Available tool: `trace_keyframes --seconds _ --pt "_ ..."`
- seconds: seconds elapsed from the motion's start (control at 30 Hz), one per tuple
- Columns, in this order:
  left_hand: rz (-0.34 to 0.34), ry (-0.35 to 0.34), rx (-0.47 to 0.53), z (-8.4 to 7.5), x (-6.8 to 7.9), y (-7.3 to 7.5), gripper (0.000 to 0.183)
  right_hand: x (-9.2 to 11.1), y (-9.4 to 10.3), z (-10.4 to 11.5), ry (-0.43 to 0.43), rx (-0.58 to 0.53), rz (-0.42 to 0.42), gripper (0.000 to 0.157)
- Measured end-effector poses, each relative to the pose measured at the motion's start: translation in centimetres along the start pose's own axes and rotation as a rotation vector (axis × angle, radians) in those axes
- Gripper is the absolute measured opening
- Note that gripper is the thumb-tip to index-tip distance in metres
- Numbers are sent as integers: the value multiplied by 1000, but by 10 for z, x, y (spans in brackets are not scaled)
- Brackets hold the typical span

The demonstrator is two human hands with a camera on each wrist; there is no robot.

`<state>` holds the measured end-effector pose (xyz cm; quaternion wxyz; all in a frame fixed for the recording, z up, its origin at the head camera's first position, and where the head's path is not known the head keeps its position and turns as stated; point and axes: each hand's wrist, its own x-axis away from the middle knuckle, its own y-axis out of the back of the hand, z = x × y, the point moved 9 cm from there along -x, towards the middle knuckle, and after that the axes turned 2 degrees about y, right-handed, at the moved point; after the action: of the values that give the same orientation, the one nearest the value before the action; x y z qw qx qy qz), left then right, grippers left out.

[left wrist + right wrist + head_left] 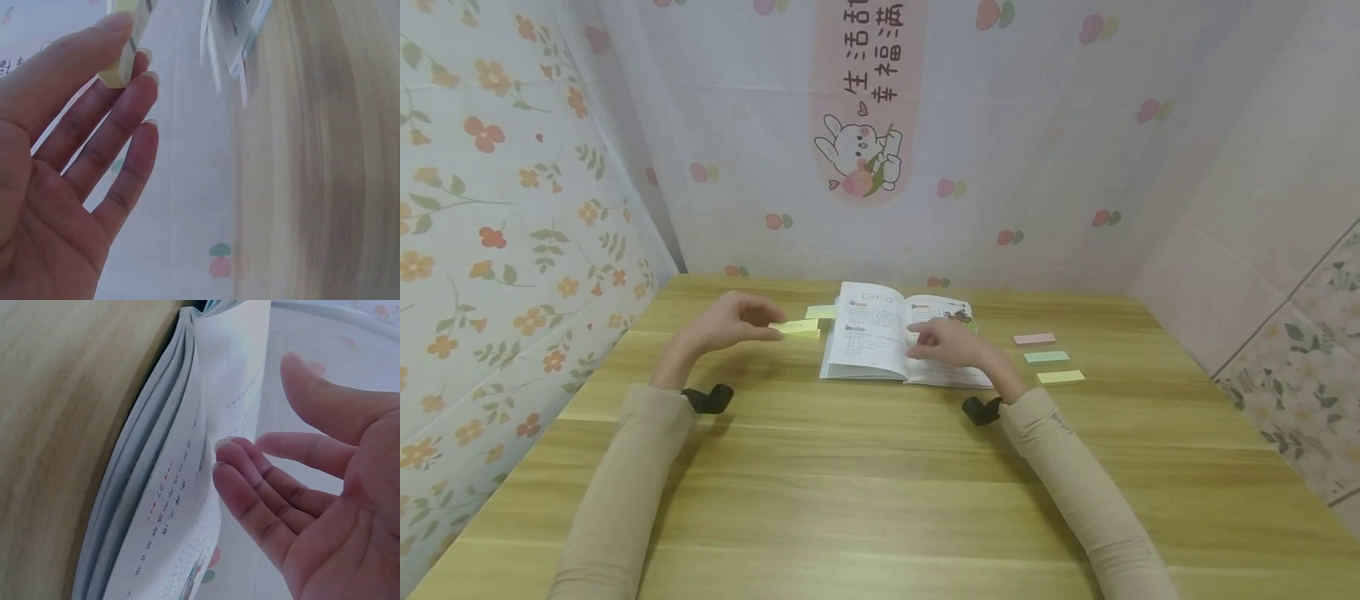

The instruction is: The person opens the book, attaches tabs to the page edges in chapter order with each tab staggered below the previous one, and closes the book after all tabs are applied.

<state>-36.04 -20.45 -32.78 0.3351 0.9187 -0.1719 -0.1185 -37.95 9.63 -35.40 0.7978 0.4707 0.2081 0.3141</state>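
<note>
My left hand (726, 323) pinches a yellow sticky-note pad (797, 327) between thumb and fingers, just left of the book. In the left wrist view the thumb lies on this pad (125, 65), which bears some dark writing, and the other fingers are loosely bent. An open book (872, 333) with printed pages lies on the table, a pale tab (821, 312) jutting from its left edge. Over the right page hovers or rests my right hand (950, 342); contact is unclear. Its fingers (244, 494) are relaxed and hold nothing in the right wrist view.
Right of the book lie a pink sticky-note pad (1034, 339), a green one (1046, 357) and a yellow one (1061, 377). The wooden table (850, 483) meets a printed curtain (1037, 167) behind. Dark camera mounts (709, 399) sit at both wrists.
</note>
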Motion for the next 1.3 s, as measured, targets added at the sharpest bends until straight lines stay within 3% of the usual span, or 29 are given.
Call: trace_keyframes --seconds 0.23,0.4,0.67,0.83,1.07,1.3 --pt "-76 -86 1 -18 -2 1 31 3 15 4 -9 -8 -113 43" --pt "-141 -161 -23 -32 -5 0 28 5 26 9 4 -58 -196 35" --pt "-196 -226 -16 -55 -7 -7 26 14 46 22 11 -143 -341 22" --pt "-244 -235 -4 -68 -8 -11 27 20 57 35 64 -193 -421 22" --pt "-272 -252 35 -90 -6 -18 26 28 67 56 114 -178 -488 22" --pt "-292 -342 12 -115 -1 -27 26 38 73 81 157 -192 -519 24"
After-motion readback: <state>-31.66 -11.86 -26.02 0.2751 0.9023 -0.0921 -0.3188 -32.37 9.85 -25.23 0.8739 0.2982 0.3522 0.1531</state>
